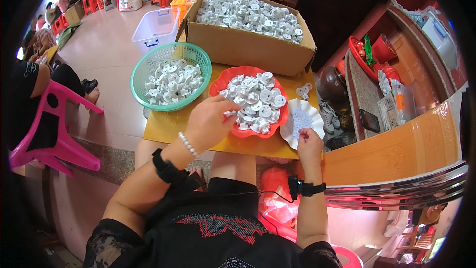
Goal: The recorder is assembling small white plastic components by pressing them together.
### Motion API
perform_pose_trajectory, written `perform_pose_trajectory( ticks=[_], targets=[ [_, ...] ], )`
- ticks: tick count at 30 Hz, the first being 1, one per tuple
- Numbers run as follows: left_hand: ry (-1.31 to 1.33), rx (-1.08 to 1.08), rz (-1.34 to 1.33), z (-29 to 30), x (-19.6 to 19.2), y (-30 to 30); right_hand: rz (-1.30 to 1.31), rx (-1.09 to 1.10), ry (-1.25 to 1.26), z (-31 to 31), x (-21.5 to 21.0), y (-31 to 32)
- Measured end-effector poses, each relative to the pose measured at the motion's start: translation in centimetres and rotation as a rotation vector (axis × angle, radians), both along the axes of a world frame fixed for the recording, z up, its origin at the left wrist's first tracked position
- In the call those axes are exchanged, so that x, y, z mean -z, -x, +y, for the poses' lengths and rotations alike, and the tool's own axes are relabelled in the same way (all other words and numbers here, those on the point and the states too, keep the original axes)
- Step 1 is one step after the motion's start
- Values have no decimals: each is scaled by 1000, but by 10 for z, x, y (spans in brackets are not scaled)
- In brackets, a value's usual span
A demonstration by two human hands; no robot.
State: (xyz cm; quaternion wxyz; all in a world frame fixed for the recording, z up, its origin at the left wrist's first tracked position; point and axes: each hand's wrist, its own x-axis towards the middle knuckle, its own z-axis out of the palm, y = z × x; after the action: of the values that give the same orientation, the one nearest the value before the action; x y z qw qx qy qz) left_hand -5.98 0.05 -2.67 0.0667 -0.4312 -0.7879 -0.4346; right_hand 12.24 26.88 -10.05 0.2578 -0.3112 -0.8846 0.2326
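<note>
White, disc-topped parts (pixel 257 103) were heaped in a red bowl (pixel 214 88), beside the curled fingers of the left hand (pixel 210 119); pale pieces (pixel 300 119) were neared by the right hand's (pixel 310 144) pinched fingers. Holds could not be discerned.

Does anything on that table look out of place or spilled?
A few white parts lie loose on the table by the cardboard box, outside the red bowl heaped with similar ones. Spilled or set aside, I cannot tell.

Hands (pixel 209 120) (pixel 310 145) at red bowl (pixel 216 87) of white parts (pixel 253 100) and scalloped white dish (pixel 316 118), green basket (pixel 168 49), cardboard box (pixel 243 49)
</note>
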Motion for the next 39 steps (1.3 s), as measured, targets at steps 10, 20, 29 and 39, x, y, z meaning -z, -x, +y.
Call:
perform_pose_trajectory(
  ticks=[10, 20, 29, 39],
  targets=[
    [316, -151, 149, 45, 25, 13, -163, 18, -8, 3, -21, -4],
    [-26, -6, -157, 37, 10, -2, 68, -100, 379, -6, -33, -2],
    [-30, 383, -496, 35, 8, -45, 511, -355, 857, -92, -76, 27],
    [-46, 254, -378, 19, 10, -48, 481, -334, 830, -116, -77, 27]
  ],
)
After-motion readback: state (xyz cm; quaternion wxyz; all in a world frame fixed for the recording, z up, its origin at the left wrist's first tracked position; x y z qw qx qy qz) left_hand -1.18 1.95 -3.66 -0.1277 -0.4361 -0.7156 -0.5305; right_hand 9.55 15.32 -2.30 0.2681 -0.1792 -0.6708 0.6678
